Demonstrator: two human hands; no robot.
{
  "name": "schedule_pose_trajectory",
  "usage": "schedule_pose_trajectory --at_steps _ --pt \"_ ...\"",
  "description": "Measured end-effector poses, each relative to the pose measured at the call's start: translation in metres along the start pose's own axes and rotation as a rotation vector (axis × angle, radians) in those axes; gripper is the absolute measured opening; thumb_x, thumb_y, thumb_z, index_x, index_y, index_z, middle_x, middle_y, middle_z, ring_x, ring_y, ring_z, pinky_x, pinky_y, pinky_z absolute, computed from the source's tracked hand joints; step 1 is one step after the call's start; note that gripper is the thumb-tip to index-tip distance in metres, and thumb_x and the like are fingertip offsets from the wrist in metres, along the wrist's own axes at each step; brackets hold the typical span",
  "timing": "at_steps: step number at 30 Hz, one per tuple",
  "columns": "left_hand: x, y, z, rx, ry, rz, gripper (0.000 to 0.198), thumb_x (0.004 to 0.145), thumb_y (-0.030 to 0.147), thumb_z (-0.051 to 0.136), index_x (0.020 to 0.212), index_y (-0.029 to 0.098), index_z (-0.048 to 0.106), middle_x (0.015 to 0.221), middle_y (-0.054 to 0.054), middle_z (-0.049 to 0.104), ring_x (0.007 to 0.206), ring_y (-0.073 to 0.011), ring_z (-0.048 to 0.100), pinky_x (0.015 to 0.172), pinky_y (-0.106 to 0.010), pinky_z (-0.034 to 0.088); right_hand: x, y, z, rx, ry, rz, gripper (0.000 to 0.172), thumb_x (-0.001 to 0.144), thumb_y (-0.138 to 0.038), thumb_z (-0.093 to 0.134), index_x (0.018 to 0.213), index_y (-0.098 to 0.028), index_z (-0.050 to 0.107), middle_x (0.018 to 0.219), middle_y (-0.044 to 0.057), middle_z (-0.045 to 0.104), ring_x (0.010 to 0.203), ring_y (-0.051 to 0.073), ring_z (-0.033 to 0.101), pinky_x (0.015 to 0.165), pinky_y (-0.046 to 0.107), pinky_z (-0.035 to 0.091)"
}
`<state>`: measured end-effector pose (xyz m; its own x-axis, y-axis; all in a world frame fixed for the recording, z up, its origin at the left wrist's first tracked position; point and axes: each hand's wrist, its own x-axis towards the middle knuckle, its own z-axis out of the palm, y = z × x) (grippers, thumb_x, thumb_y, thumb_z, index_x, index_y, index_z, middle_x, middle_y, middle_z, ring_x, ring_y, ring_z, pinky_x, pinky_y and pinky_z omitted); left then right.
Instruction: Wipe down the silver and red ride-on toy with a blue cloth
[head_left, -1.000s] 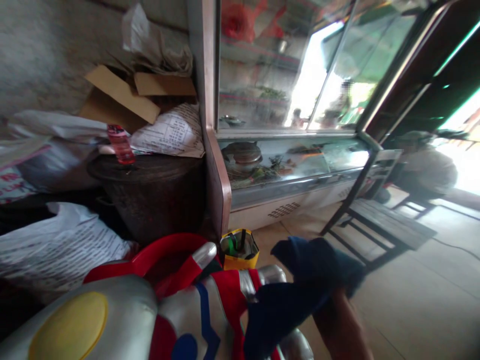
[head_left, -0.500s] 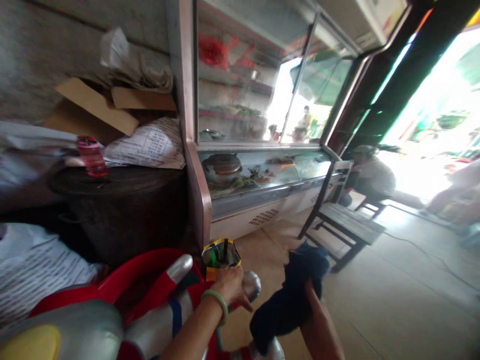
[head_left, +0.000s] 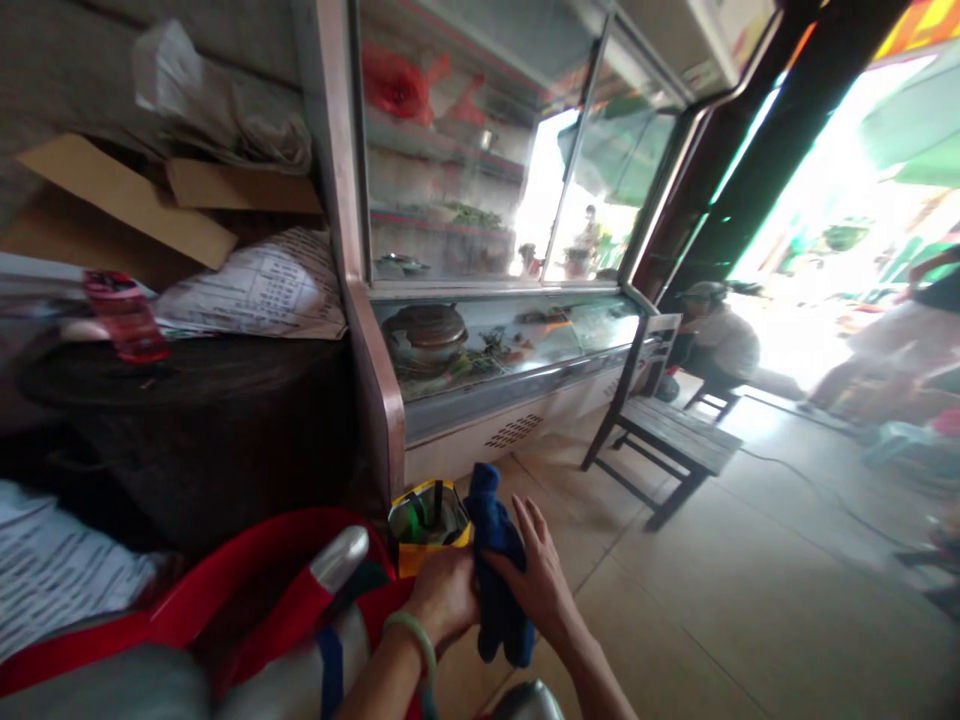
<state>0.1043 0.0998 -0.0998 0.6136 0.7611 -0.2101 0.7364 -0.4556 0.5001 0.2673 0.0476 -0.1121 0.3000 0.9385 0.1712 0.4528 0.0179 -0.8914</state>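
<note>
A dark blue cloth [head_left: 491,560] hangs between my two hands low in the middle of the view. My left hand [head_left: 444,592], with a green bangle on its wrist, closes on the cloth's left side. My right hand [head_left: 538,578] lies flat against the cloth's right side with its fingers spread. Both hands hover over a large red, silver and blue toy figure [head_left: 300,630] that fills the lower left. A small yellow container [head_left: 427,520] with dark sticks in it stands just behind my hands.
A glass display fridge [head_left: 480,260] with food stands ahead. A dark wooden bench [head_left: 667,440] stands on the tiled floor to the right. Cardboard, printed sacks and a dark round drum [head_left: 187,420] crowd the left. A person [head_left: 716,335] sits near the bright doorway.
The view has swung right and down. My left hand came in onto the toy, then onto the cloth. My right hand has brought the cloth left, up against the left hand.
</note>
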Motion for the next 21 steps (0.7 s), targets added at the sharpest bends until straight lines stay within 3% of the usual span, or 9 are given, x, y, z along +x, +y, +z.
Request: schedule_pose_trajectory --at_steps 3,5,8,10,13,15,21 --pt "-0.003 0.000 0.002 0.013 0.024 -0.016 0.034 0.075 0.021 0.064 0.107 0.012 0.071 0.113 -0.018 0.076 0.113 -0.0367 0.070 0.098 -0.042 0.055 0.001 0.010 0.013 0.027 -0.076 0.021 0.094 0.081 -0.066 0.069 0.158 -0.016 0.045 0.168 0.021 0.035 0.158 0.037 0.028 0.128 0.056 0.024" --pt "-0.004 -0.001 0.004 0.010 0.032 -0.014 0.035 0.078 0.021 0.062 0.110 0.010 0.070 0.112 -0.018 0.076 0.112 -0.0380 0.071 0.097 -0.044 0.055 -0.005 0.018 0.016 0.077 -0.129 0.019 0.091 0.084 -0.067 0.068 0.157 -0.017 0.046 0.167 0.019 0.038 0.158 0.034 0.029 0.129 0.053 0.023" --pt "-0.004 -0.003 0.004 -0.001 0.047 -0.012 0.031 0.083 0.024 0.058 0.109 0.012 0.069 0.110 -0.018 0.076 0.110 -0.0364 0.071 0.095 -0.043 0.055 -0.013 0.023 0.017 0.154 -0.068 0.110 0.092 0.079 -0.069 0.074 0.154 -0.020 0.052 0.164 0.016 0.043 0.158 0.034 0.029 0.130 0.051 0.019" --pt "-0.004 -0.004 0.005 -0.009 0.047 -0.017 0.028 0.084 0.025 0.059 0.107 0.013 0.069 0.109 -0.017 0.076 0.109 -0.0351 0.072 0.094 -0.041 0.056 -0.017 0.021 0.019 0.278 -0.055 0.169 0.090 0.078 -0.066 0.077 0.154 -0.025 0.051 0.159 0.012 0.051 0.154 0.033 0.038 0.128 0.050 0.026" --pt "-0.004 -0.006 0.006 -0.002 0.051 -0.046 0.028 0.088 0.022 0.053 0.109 0.011 0.068 0.110 -0.018 0.075 0.110 -0.0352 0.071 0.096 -0.042 0.054 -0.020 0.013 0.025 0.438 -0.082 0.202 0.081 0.080 -0.057 0.081 0.150 -0.027 0.055 0.145 0.008 0.065 0.137 0.031 0.059 0.118 0.046 0.043" --pt "-0.004 -0.007 0.007 0.008 0.054 -0.066 0.030 0.089 0.016 0.047 0.110 0.010 0.067 0.112 -0.019 0.074 0.111 -0.0362 0.070 0.097 -0.044 0.053 -0.021 0.008 0.031 0.421 -0.056 0.187 0.069 0.081 -0.056 0.080 0.139 -0.024 0.064 0.133 0.008 0.072 0.124 0.031 0.066 0.110 0.042 0.050" --pt "-0.002 -0.010 0.007 0.002 0.053 -0.058 0.033 0.086 0.011 0.046 0.111 0.010 0.067 0.111 -0.019 0.074 0.113 -0.0369 0.070 0.097 -0.043 0.053 -0.020 0.001 0.048 0.210 0.149 0.094 0.047 0.084 -0.061 0.072 0.103 -0.018 0.071 0.094 0.005 0.076 0.090 0.025 0.069 0.086 0.033 0.054"
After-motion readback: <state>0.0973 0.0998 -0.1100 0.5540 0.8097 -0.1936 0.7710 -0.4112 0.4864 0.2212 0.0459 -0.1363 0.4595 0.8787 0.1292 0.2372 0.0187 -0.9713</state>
